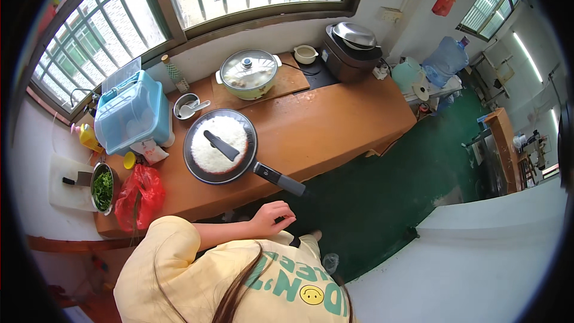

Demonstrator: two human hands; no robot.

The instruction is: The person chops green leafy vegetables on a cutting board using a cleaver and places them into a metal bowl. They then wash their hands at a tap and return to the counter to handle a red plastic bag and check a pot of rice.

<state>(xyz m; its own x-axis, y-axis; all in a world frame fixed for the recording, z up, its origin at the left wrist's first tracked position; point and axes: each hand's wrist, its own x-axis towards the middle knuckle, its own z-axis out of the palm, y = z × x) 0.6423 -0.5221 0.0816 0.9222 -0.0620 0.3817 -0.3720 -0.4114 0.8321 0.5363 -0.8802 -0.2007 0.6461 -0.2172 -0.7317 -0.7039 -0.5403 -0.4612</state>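
Bent across my body, my left hand point(274, 218) hovers past the counter's front edge. Its fingers are loosely curled, with a gap to the thumb, and I see nothing in it. Closest to it is the grey-black handle point(280, 178) of a dark frying pan point(192, 157), a short way off and untouched. Inside the pan's rim shows a round white, grainy surface point(230, 128) with a reddish edge. Across it lies a black handle-like piece point(221, 145); whether a clear lid covers the pan I cannot tell. No part of my right hand shows.
Behind the pan stand a steel bowl with a white spoon point(192, 109), a lidded pot point(248, 78) on a board and a brown cooker point(353, 60). Leftward are a blue box point(134, 113), a red plastic bag point(139, 194) and a pot of greens point(103, 188). The orange counter point(335, 125) ends at right.
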